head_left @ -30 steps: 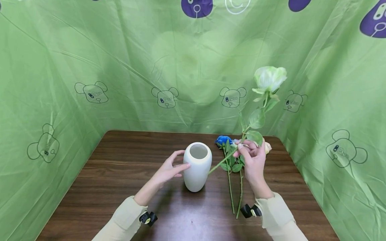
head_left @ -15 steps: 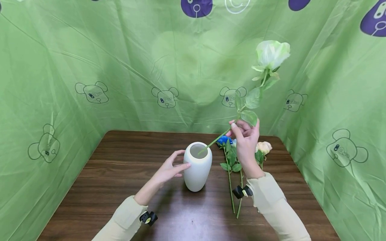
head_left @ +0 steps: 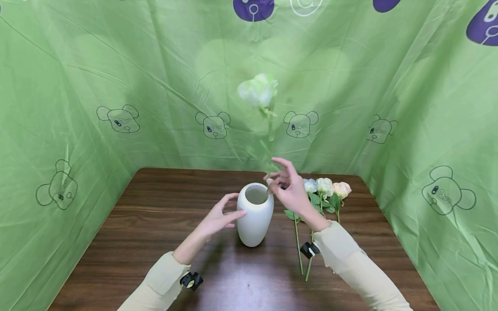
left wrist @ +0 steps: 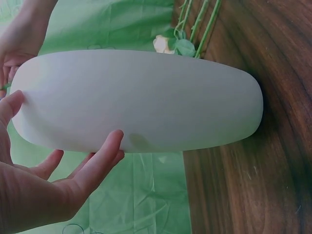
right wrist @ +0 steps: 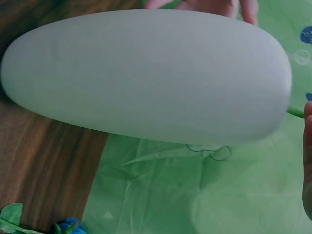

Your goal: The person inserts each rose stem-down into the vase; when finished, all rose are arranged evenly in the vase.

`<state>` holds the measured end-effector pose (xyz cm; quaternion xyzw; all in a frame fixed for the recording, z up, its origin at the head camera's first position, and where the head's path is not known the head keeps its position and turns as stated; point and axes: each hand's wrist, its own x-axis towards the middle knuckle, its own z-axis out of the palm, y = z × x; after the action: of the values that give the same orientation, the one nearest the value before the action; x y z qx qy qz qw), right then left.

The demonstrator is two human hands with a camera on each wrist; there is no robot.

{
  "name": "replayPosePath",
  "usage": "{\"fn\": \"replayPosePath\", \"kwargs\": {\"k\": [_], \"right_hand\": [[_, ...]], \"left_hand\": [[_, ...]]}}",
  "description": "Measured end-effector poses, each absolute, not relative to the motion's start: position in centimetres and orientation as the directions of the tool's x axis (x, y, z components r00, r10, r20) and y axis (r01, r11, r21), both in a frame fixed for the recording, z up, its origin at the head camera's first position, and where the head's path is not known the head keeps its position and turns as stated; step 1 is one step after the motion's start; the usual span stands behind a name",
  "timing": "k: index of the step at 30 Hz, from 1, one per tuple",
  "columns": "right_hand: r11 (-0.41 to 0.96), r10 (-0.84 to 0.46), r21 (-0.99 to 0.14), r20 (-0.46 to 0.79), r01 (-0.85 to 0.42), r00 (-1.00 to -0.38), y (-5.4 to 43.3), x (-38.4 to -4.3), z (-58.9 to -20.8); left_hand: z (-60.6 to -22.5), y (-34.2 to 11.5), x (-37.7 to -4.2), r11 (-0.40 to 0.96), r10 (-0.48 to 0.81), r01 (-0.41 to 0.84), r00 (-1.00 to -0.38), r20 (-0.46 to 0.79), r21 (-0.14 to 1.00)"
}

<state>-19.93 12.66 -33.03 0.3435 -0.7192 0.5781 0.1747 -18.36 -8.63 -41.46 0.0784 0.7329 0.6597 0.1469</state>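
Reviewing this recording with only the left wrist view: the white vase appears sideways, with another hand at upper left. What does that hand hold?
Observer: The head view shows the right hand holding a white-green rose.
Operator: Is the vase really lying on its side?
Observer: No, in the head view it stands upright on the table.
Operator: Past it I see one pale bloom. Any other colour about?
Observer: Yes, the right wrist view shows part of a blue flower at its bottom edge.
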Motion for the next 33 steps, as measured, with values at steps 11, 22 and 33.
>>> {"fn": "replayPosePath", "kwargs": {"k": [11,22,33], "right_hand": [[0.332,-0.382,-0.612,0.609,-0.718,-0.695,12.4,-19.4,-34.5],[0.375,-0.418,-0.628,0.543,-0.682,-0.729,13.3,-21.0,-37.4],[0.287,-0.258,-0.789,0.483,-0.544,-0.837,13.5,-19.6,-35.4]], "left_hand": [[-41.5,-8.6,-18.4,0.119,0.315,-0.079,-0.942,-0.114,0.99],[-41.6,-8.6,-18.5,0.109,0.315,-0.079,-0.943,-0.11,0.991],[-41.5,-8.6,-18.4,0.11,0.312,-0.085,-0.943,-0.116,0.99]]}}
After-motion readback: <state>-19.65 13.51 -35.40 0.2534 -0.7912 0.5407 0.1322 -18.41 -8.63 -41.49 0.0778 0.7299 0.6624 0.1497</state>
